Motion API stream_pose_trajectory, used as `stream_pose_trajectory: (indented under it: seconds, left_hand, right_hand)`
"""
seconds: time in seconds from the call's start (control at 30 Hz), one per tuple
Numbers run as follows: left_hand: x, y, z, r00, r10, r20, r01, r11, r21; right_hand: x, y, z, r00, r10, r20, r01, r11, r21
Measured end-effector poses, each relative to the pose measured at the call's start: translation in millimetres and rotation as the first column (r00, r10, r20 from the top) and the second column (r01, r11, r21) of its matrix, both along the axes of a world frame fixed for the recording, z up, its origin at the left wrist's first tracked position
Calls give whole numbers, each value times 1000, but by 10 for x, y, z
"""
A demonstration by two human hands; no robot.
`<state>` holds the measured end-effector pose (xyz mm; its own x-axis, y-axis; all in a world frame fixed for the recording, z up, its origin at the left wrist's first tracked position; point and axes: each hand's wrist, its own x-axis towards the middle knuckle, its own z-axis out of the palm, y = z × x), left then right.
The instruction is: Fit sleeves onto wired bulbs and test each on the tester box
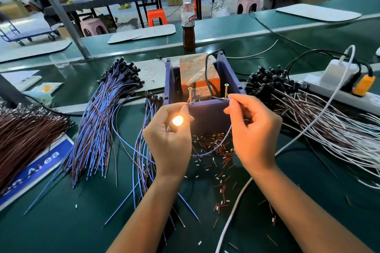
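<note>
Bulb (pixel 177 120) lit: I read it glowing orange inside the left hand (pixel 169 141), whose fingers are curled round it just in front of the tester box (pixel 207 113). One lead runs up from that hand toward the left screw (pixel 190 95) standing on the box's front wall; whether it touches the screw I cannot make out. The right hand (pixel 254 129) pinches the other lead between thumb and forefinger, its bare tip against the right screw (pixel 226 91). The lead (pixel 213 149) sags in a loop between the two hands, over loose sleeves (pixel 221 150) scattered on the green bench (pixel 61 232).

My judgement: this piece has passed its test and is ready to go aside. I take the bulb to be light, glass and fragile, and probably warming, so it wants cradling, not squeezing. The leads are thin and limp and will not hold a shape; I would grip them close to the stripped ends to steer the tips, and never pull against the bulb joint.

Blue-wired stock (pixel 98 125) lies to the left, white-wired stock (pixel 329 125) to the right, near a power strip (pixel 337 90).
</note>
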<state>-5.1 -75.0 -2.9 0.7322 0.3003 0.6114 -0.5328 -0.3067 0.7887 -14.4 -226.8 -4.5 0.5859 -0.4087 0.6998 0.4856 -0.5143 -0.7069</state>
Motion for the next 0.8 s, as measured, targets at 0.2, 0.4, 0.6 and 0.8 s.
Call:
stream_pose_trajectory:
  seconds: [0.2, 0.4, 0.6, 0.8]
  left_hand:
    - [-14, -10, 22, 1000, 3, -15, -4, 1000, -21]
    - [28, 313, 217, 971, -98, -217, 53, 977, -205]
    - [81, 1544, 802, 539, -750, -384, 292, 593, -750]
    - [57, 1633, 966, 189, -967, -171, 316, 225, -922]
  right_hand:
    - [2, -13, -11, 1000, -4, 5, 5, 1000, -8]
    - [-72, -38, -67, 994, 105, 24, -106, 990, 88]
    - [-167, 73, 140, 960, 195, 200, -170, 977, -131]
    - [-202, 717, 636, 953, 296, 67, -255, 900, -354]
